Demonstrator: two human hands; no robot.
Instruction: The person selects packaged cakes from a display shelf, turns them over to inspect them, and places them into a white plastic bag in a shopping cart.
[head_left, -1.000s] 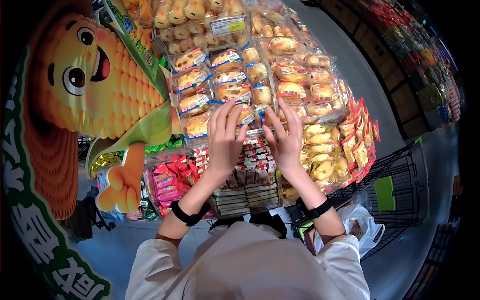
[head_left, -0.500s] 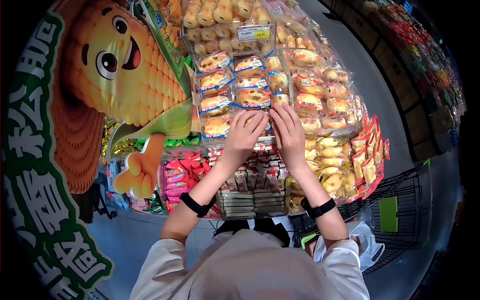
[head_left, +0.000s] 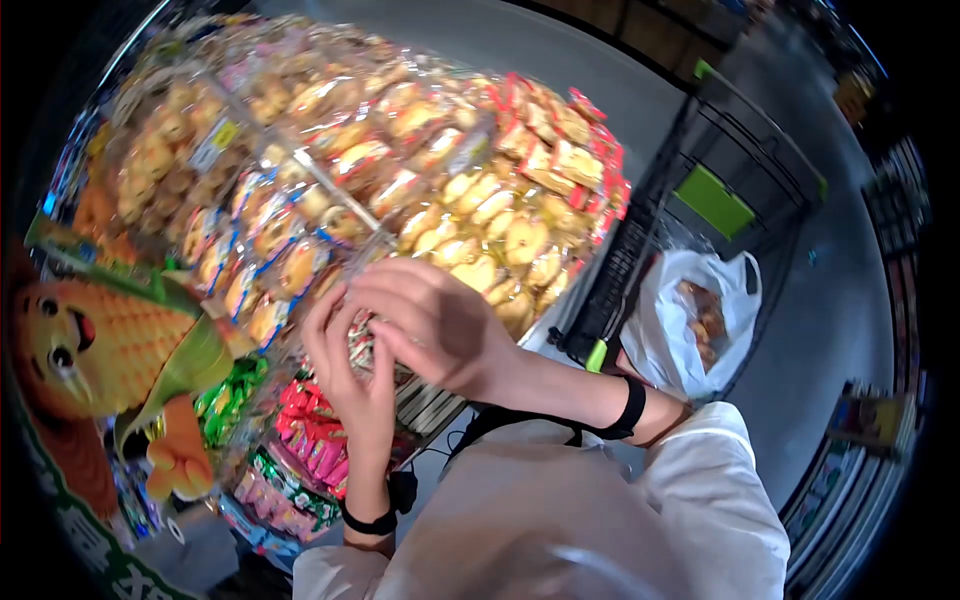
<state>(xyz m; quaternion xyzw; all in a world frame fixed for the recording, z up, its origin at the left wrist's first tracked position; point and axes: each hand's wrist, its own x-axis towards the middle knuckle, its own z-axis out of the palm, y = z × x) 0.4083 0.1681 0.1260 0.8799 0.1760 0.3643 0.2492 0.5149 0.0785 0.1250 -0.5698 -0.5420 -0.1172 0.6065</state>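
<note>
My left hand [head_left: 345, 365] is raised over the front of a snack display, fingers stretched and thumb apart. My right hand [head_left: 430, 320] reaches across beside it, its fingers over the left fingertips and its thumb spread away. I see nothing held in either hand. Through the gap between them show small red-and-white packets [head_left: 361, 342], partly hidden by the hands. Just beyond lie wrapped cakes with blue-edged labels [head_left: 272, 238]. Yellow wrapped pastries [head_left: 525, 237] sit to the right. The picture is smeared by motion.
A black shopping cart [head_left: 640, 235] with a green panel [head_left: 715, 200] stands at right, holding a white plastic bag [head_left: 735, 320] with brown items. A corn-shaped cartoon sign [head_left: 115, 345] stands at left. Pink and red packets [head_left: 315, 435] fill the near bins.
The view has swung to the right, so the display appears turned and the cart is nearer the middle. My hands have come back from the wrapped cakes and closer together.
</note>
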